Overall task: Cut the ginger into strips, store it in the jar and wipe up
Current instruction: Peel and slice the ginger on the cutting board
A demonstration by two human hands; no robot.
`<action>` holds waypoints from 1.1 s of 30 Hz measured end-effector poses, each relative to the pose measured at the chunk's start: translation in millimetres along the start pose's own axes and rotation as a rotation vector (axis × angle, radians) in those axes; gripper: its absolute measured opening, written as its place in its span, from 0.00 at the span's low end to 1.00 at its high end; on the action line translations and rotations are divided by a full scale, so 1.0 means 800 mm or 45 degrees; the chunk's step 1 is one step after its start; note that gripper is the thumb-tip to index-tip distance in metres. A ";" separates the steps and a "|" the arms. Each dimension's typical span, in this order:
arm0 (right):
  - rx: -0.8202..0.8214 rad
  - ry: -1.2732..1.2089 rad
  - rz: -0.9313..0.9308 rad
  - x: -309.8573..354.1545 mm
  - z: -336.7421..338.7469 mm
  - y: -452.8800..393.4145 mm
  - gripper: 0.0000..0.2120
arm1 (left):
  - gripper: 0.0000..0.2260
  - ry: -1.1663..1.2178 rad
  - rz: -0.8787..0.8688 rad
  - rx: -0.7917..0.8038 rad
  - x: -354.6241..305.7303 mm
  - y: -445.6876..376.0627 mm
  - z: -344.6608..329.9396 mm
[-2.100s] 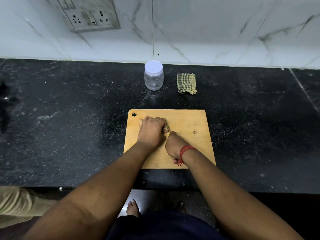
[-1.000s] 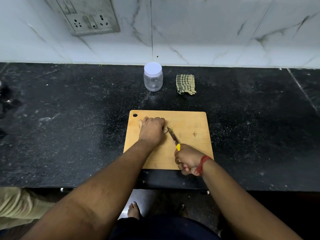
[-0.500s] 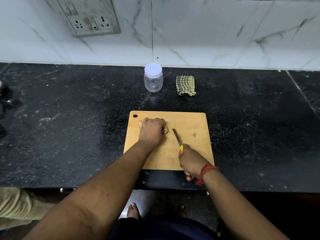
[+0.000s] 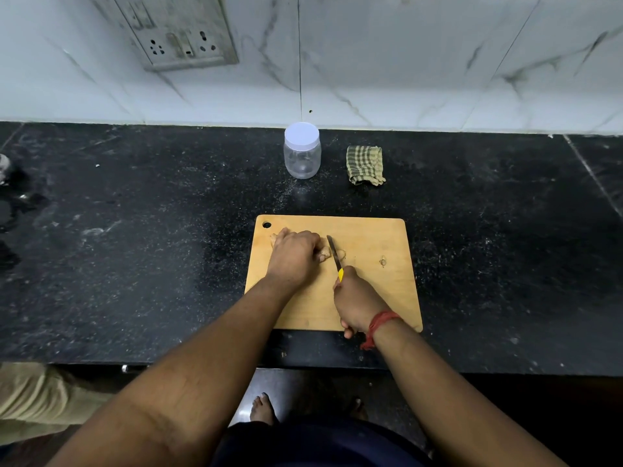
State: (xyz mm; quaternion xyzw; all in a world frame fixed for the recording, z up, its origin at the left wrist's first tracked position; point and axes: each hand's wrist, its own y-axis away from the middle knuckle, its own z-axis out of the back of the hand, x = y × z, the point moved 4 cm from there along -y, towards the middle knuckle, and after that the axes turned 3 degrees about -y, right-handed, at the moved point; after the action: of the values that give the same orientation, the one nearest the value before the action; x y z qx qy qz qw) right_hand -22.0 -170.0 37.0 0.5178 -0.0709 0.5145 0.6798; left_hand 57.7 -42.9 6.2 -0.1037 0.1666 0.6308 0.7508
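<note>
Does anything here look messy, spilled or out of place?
Mostly tidy. A pale powdery dusting speckles the black counter between the jar and the cutting board, and the checked cloth lies crumpled.

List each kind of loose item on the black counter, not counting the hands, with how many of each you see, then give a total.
Jar: 1
Checked cloth: 1
Wooden cutting board: 1
Knife: 1
Ginger root: 1, mostly hidden under the left hand
Cut ginger pieces: 2
Total: 7
</note>
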 end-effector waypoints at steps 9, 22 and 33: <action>-0.004 0.085 -0.020 0.012 -0.007 -0.014 0.20 | 0.03 0.005 0.003 -0.010 0.000 -0.001 0.001; 0.078 0.129 -0.089 0.021 -0.014 -0.016 0.31 | 0.04 -0.044 -0.040 -0.039 -0.001 0.001 0.000; 0.080 0.195 -0.104 0.028 -0.006 -0.033 0.28 | 0.05 -0.036 0.028 -0.047 -0.001 -0.002 0.004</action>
State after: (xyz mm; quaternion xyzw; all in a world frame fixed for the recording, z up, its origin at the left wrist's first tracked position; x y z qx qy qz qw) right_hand 6.5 -150.2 32.2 0.5003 0.0187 0.5264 0.6872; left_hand 59.3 -43.0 9.5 -0.1068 0.1453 0.6433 0.7441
